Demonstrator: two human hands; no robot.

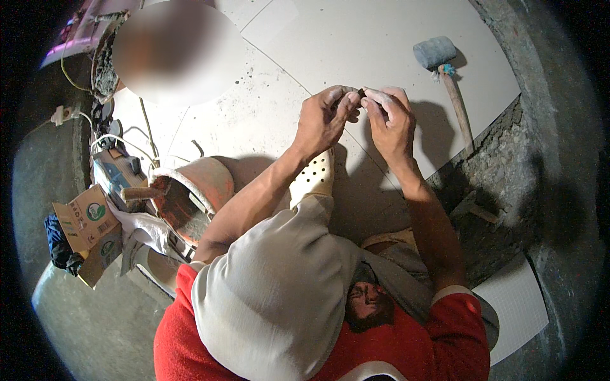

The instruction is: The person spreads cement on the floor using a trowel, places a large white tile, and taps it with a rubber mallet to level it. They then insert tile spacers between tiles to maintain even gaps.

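Above the pale floor tiles (273,76), my left hand (326,119) and my right hand (391,124) meet at the fingertips. Pinched between them is a small dark piece (361,93), too small to name. Both hands have their fingers closed, with pale dust on the skin. A cream clog with holes (316,173) shows just below my left hand. To the right of my right hand, a rubber mallet (435,52) with a grey head and wooden handle lies on the tiles.
An orange, mortar-stained bucket (219,179) stands left, a wooden-handled tool (141,193) across its rim. Beyond it are an open cardboard box (89,219) and cables. Rough broken ground (502,165) borders the tiles at right; a loose white tile (516,311) lies lower right.
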